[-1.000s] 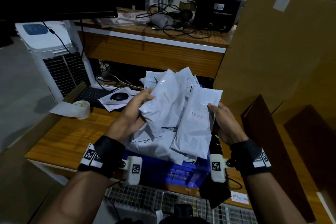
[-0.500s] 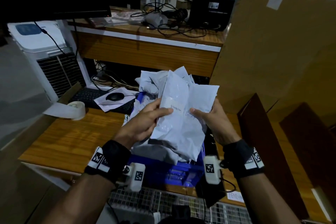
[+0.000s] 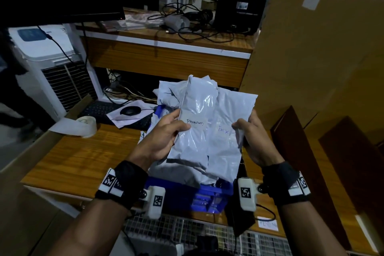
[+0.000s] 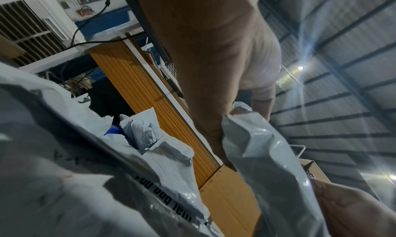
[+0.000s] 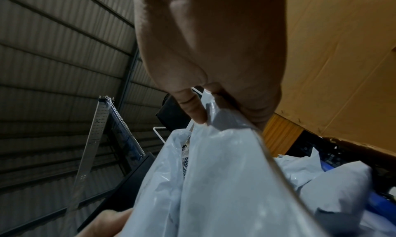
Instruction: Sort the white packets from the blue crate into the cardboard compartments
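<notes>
Head view: left hand (image 3: 166, 134), thumb on top, pinches the packet marked "Completed" (image 3: 195, 124); right hand (image 3: 252, 137) pinches a second packet (image 3: 226, 141) by its edge, both raised above the packet-filled blue crate (image 3: 187, 195) on the bench (image 3: 83, 158)

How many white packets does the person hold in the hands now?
2: one packet marked "Completed" in the left hand, one behind it in the right hand. More could be hidden between.
</notes>
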Demonstrator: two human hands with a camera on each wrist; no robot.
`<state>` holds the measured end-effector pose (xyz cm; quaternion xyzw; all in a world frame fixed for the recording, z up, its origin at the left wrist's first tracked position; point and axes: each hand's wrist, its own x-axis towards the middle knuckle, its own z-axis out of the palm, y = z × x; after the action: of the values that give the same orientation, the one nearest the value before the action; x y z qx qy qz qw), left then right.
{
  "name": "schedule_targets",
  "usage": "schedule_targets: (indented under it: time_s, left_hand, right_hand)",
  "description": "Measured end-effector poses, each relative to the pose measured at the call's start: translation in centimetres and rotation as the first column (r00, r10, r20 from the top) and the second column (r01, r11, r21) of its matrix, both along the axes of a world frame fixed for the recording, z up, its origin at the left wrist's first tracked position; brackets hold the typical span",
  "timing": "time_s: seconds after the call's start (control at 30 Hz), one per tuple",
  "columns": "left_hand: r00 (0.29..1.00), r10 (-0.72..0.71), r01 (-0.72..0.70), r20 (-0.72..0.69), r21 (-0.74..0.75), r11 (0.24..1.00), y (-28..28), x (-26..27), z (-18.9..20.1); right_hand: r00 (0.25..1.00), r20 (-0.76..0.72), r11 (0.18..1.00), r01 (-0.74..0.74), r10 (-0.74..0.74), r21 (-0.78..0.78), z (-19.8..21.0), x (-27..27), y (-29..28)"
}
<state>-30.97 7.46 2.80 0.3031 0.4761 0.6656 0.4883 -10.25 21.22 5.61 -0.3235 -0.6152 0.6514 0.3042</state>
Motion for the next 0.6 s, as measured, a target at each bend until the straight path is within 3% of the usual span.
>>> schedule_targets:
  time_s: [0.23,0.4,0.6]
  left_hand:
    - [1.0,-0.011,0.011,0.0,0.007,1.0,-0.3,1.5,0.9]
    - [0.999,-0.047,0.047,0.001,0.029,0.999,-0.5,3.6,2.0]
    - [0.981,-0.099,0.108,-0.169,0.049,0.993,0.0,7.8,2.7]
  right_hand:
    - [1.0,0.012,0.999,-0.016,0.015,0.04,0.6,1.8,-0.1]
    - [0.998,-0.057,1.0,0.017,-0.016,0.014,1.2,4.3,-0.5]
    - [0.987,-0.101,0.989,0.135,-0.128,0.068,0.8,8.6,-1.1]
